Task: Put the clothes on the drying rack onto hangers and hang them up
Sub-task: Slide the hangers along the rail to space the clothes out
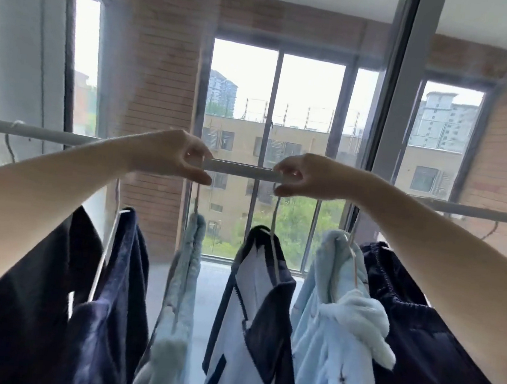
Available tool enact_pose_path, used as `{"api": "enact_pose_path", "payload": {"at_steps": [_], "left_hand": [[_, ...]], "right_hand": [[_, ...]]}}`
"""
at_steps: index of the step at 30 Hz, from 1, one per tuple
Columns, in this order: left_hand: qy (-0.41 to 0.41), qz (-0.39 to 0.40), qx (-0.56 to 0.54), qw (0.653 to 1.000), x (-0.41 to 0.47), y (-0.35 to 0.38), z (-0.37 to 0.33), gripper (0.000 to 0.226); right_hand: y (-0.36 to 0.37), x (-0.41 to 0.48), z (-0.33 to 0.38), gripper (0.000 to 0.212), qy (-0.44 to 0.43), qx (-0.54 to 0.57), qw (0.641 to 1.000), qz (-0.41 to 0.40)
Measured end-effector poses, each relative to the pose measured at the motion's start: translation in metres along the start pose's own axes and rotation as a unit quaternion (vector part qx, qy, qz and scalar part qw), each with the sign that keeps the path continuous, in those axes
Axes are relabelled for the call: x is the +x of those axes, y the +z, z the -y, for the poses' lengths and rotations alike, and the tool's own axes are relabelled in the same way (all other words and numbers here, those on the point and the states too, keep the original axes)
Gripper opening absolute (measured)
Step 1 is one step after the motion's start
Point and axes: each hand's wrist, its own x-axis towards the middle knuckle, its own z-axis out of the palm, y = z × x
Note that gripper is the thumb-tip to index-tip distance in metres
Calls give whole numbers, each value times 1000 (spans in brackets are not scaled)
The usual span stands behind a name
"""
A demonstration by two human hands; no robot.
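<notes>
1. Across the far side of the room, a wide window [302, 134] is letting in daylight beside a brick wall [164, 73], with apartment blocks showing beyond the glass.
2. In front of it, a pale rail [239, 169] is running left to right, and six garments are hanging below it side by side.
3. From the left, these are hanging: a black garment [14, 307], a dark blue velvet garment [117, 287], a pale blue fluffy garment [183, 278], a white and navy jacket [251, 316], a light blue fleece [339, 341] and a navy garment [418, 334].
4. The black and navy garments at the two ends are lying partly behind the person's raised forearms.
5. The left hand [171, 153] is reaching up to the rail, its fingers and thumb curling round the top of the left hanger [196, 200], which is carrying the pale blue fluffy garment.
6. The right hand [304, 175] is reaching the rail just beside it, fingers and thumb pinching the top of the right hanger [275, 216], which is carrying the white and navy jacket.
7. Both hooks are sitting inside the hands, so I cannot tell whether they are resting on the rail.
</notes>
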Motion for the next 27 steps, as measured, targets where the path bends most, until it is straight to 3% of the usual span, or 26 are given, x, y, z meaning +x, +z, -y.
{"api": "enact_pose_path", "payload": {"at_steps": [5, 12, 17, 21, 25, 27], "left_hand": [[20, -3, 19, 1000, 5, 3, 12, 37], [45, 0, -21, 999, 5, 7, 17, 54], [48, -18, -8, 999, 8, 10, 14, 33], [49, -23, -4, 999, 11, 12, 16, 48], [44, -24, 10, 999, 10, 12, 15, 44], [51, -24, 13, 998, 9, 11, 15, 53]], "right_hand": [[2, 4, 9, 52, 65, 24, 997, -19], [-1, 6, 14, 59, 146, 65, 987, -18], [-8, 7, 14, 46, 177, 56, 983, -3], [-12, 5, 10, 43, 178, 44, 983, 13], [-10, 4, 6, 46, 178, 40, 983, 12], [-9, 3, 3, 52, 176, 39, 984, 11]]}}
